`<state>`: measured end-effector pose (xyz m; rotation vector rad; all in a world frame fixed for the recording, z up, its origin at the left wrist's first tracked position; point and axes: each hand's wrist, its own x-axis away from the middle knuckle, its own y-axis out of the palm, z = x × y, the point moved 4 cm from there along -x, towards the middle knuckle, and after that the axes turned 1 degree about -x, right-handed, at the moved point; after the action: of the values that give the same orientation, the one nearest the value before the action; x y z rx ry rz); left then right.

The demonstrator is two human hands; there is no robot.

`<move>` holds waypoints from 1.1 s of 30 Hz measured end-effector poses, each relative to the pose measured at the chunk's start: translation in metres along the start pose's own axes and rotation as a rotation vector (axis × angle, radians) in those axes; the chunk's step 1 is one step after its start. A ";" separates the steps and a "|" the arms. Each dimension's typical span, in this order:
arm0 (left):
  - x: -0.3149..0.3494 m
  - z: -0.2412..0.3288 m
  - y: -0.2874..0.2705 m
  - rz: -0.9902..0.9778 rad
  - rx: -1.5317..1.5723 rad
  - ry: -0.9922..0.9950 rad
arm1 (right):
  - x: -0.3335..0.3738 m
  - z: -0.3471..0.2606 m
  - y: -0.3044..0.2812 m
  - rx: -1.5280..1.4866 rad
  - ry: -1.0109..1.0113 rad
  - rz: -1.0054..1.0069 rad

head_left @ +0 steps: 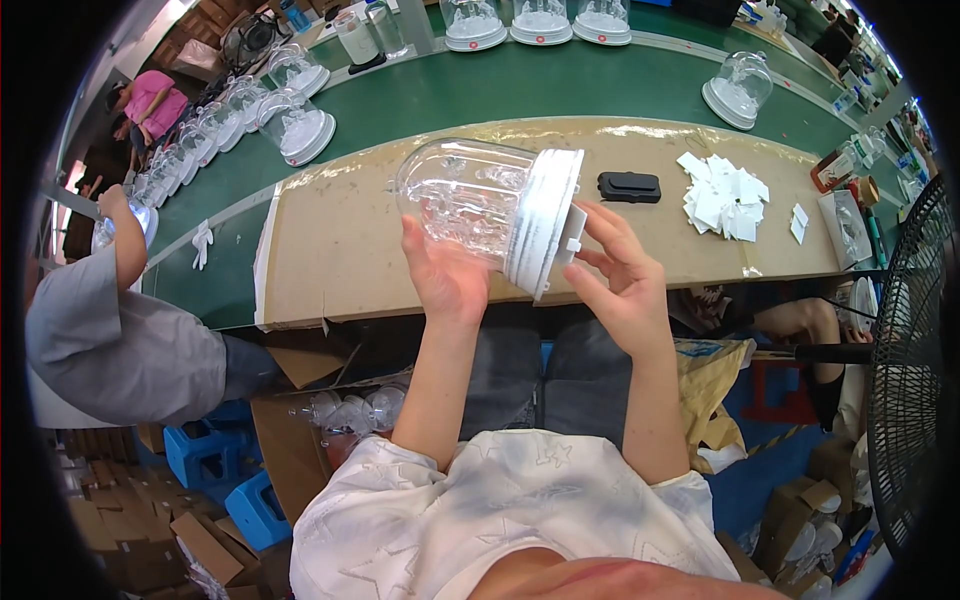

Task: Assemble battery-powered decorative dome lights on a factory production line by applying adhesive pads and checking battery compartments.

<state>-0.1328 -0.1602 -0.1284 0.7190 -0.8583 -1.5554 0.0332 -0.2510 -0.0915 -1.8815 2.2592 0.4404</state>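
Observation:
My left hand (450, 275) is closed around a clear plastic dome (455, 190), which lies on its side above the cardboard. Its white round base (545, 225) faces right, and clear shapes show inside the dome. At the underside of the base, my right hand (628, 285) pinches a small white plastic piece (572, 236) between thumb and fingers. That piece touches the base; whether it is seated in it I cannot tell. Beyond my right hand lie a black oblong device (629, 187) and a loose heap of white flat pieces (725, 197).
The cardboard sheet (330, 230) covers part of the green bench (500, 95). More domes (296, 127) stand along the left and far side, with one dome (738, 90) at far right. A co-worker's arm (125, 235) reaches in at left. A black fan (905, 370) stands close at right.

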 end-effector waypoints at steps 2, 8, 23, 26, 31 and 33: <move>0.000 -0.001 -0.001 -0.006 -0.018 0.012 | 0.001 0.003 0.000 0.031 0.021 0.017; -0.001 0.000 -0.006 -0.002 -0.019 0.026 | 0.002 0.008 0.005 0.034 0.067 0.044; -0.003 -0.003 -0.007 -0.004 -0.059 0.005 | 0.009 0.001 0.017 0.313 0.077 0.044; -0.003 -0.002 -0.008 0.004 -0.054 -0.004 | 0.008 -0.003 0.018 0.448 0.000 0.032; -0.004 -0.002 -0.008 -0.014 -0.058 -0.048 | 0.008 -0.009 0.019 0.541 0.071 0.024; -0.004 -0.001 -0.007 -0.017 -0.064 -0.042 | 0.006 -0.014 0.021 0.567 0.073 0.025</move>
<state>-0.1349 -0.1563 -0.1352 0.6516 -0.8314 -1.6106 0.0126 -0.2580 -0.0773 -1.5899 2.1443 -0.2520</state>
